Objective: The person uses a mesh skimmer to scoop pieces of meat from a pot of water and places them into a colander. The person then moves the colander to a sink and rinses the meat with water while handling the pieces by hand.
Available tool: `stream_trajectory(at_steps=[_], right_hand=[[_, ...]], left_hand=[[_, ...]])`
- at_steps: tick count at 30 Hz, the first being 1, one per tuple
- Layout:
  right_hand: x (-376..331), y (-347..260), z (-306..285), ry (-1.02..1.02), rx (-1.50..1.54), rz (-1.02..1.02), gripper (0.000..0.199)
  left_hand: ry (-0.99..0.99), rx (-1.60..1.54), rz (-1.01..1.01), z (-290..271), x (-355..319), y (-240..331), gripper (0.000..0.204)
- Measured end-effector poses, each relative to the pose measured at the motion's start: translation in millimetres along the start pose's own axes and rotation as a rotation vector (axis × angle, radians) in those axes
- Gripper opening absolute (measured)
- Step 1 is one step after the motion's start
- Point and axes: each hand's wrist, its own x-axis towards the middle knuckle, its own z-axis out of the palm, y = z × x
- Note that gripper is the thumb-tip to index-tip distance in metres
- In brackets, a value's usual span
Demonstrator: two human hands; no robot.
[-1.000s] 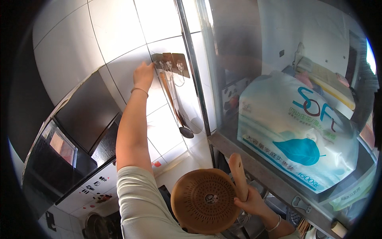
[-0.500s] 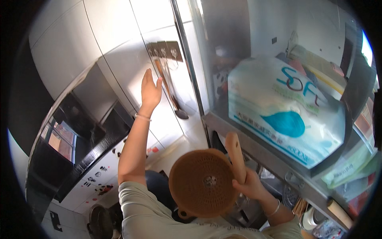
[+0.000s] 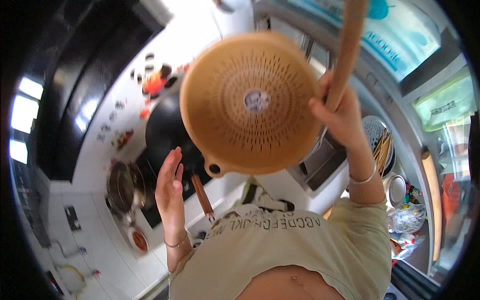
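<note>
My right hand point(image 3: 342, 112) is closed round a wooden handle point(image 3: 346, 50) that points upward. A little metal shows below the grip, but the rest of that utensil is hidden. Right beside the fingers is a tan plastic colander point(image 3: 225, 125), slotted, with a round sticker in the middle and a hanging loop. My thumb lies at its rim; whether the same hand also carries it, I cannot tell. My left hand point(image 3: 170, 192) is empty, fingers stretched, near a black wok point(image 3: 162, 127) with a wooden handle point(image 3: 201, 196).
On the left are a dark pan point(image 3: 120, 187) and a small bowl of red-brown food point(image 3: 138, 241). At the right stand a metal drainer point(image 3: 374, 131) with chopsticks point(image 3: 383, 150), a can point(image 3: 396, 190) and plastic bags. A soft white-blue package point(image 3: 400, 37) lies upper right.
My view has tilted down. The colander and wooden handle now appear higher and closer. My left hand has come down from beside the wall hooks toward the wok, still open.
</note>
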Motion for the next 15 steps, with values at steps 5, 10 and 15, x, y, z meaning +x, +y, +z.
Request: stream_trajectory(at_steps=[5,10,15], right_hand=[[-39,-47,34,-0.110,0.063,-0.209,0.022],[-68,-104,57,-0.180,0.064,-0.189,0.021],[-44,-137,39,-0.256,0.086,-0.190,0.043]], left_hand=[[0.037,0.038,-0.205,-66,-126,-26,0.057],[-0.008,-0.136,-0.298,-112,-198,-30,0.060],[-1.093,-0.567,0.244,-132,-213,3,0.026]])
